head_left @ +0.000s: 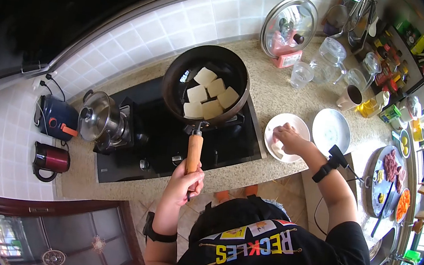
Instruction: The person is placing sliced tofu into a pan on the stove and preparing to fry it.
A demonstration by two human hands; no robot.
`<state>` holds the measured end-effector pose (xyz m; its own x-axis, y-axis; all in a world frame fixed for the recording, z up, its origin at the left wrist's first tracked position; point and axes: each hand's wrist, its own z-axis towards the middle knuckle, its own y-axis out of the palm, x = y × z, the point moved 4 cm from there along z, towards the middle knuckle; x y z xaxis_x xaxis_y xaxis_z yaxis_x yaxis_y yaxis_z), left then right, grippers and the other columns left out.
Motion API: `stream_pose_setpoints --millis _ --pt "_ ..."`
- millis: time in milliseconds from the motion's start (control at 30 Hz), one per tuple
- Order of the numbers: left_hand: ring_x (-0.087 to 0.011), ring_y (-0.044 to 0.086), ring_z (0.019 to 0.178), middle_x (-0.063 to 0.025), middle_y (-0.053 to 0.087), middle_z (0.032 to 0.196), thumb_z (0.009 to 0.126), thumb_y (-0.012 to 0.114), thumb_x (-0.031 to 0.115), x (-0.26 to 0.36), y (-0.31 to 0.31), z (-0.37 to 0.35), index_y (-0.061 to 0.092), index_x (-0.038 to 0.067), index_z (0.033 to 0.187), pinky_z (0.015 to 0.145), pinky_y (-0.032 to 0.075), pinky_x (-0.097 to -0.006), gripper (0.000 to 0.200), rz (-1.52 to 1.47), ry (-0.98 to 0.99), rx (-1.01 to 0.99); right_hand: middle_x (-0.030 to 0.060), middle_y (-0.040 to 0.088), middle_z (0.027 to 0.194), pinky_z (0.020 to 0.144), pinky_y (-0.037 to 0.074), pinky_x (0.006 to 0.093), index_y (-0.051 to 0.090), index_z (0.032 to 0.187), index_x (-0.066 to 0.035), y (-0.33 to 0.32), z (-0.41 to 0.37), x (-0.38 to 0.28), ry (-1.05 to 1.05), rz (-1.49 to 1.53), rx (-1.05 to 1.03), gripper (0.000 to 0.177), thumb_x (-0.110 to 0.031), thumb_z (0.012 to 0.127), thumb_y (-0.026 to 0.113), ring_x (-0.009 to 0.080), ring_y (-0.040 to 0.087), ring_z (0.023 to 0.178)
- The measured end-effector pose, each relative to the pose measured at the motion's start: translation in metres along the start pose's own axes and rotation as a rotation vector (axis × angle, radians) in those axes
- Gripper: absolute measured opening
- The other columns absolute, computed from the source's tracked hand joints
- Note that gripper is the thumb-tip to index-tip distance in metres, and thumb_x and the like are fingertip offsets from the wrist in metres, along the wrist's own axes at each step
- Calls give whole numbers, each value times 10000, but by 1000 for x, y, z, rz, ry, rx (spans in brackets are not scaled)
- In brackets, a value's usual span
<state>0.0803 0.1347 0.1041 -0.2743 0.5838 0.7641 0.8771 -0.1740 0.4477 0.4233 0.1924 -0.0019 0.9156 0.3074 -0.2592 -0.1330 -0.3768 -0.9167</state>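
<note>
My left hand (187, 184) is wrapped round the wooden handle (194, 154) of a dark wok (177, 74) over the black stove. Several flat white slices (212, 109) lie inside the wok. Over a white plate (303, 124) on the counter, my right hand (289, 138) reaches down with its fingers bent together. A pale piece (277, 147) shows on the plate by the fingertips; whether they grip it is hidden.
A lidded steel pot (100, 118) and a red kettle (52, 158) stand left. Right of the plate are a white bowl (331, 131), glass jugs (328, 62) and a tray of meat (377, 178). A glass lid (289, 27) leans against the wall.
</note>
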Motion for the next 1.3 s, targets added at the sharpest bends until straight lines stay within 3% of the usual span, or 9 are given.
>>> stream_pose_setpoints --millis 200,400,667,733,800,833,867,967,1300 --pt "-97 464 432 -43 470 683 785 552 15 2 0 0 427 45 969 321 288 -209 225 3 4 3 50 517 1096 856 384 426 593 1068 -137 1 3 -5 -59 -47 -9 457 3 633 609 303 420 1060" --pt "-93 466 432 -41 478 660 798 548 27 2 2 -1 426 50 970 326 297 -206 213 3 9 -1 100 493 1067 840 386 412 637 975 -113 11 -1 -2 -133 -231 130 293 -73 688 598 294 417 1042" --pt "-98 466 432 -41 476 662 791 551 30 3 4 -1 424 47 967 331 298 -205 218 -10 4 1 101 486 1115 871 394 413 606 1019 -139 -5 -1 2 -4 -49 52 392 20 665 555 306 400 1094" --pt "-99 465 431 -41 475 661 791 550 31 3 5 -1 423 48 970 330 297 -205 220 -2 2 2 104 526 1096 888 390 405 607 1025 -133 -14 -11 5 46 -92 94 334 -49 701 601 284 424 1095" --pt "-99 464 429 -41 474 661 792 548 32 3 4 0 421 48 973 329 296 -205 222 5 4 2 104 589 992 925 374 373 607 1038 -123 -23 -24 23 350 82 177 323 -173 723 659 261 499 1033" --pt "-99 463 426 -41 473 660 793 547 35 2 4 0 420 48 975 328 296 -205 223 6 1 1 116 628 870 885 416 365 627 933 -87 -17 -26 35 413 103 169 309 -346 766 658 281 576 914" --pt "-99 462 424 -41 472 658 794 546 38 2 3 0 419 48 977 327 296 -205 224 7 0 0 116 628 870 885 416 365 627 933 -87 -14 -32 39 416 101 171 309 -346 766 658 281 576 914" --pt "-100 461 420 -40 471 655 795 545 40 2 5 -1 417 51 975 326 296 -205 222 3 5 -3 138 649 900 778 469 414 659 881 -63 2 -56 34 596 251 -53 545 -591 771 577 284 613 912" --pt "-105 467 429 -43 473 661 801 544 37 3 5 0 412 58 972 333 304 -209 217 -5 2 -22 115 655 853 710 493 384 674 861 -33 18 -51 16 650 256 -21 652 -657 684 607 242 635 834"
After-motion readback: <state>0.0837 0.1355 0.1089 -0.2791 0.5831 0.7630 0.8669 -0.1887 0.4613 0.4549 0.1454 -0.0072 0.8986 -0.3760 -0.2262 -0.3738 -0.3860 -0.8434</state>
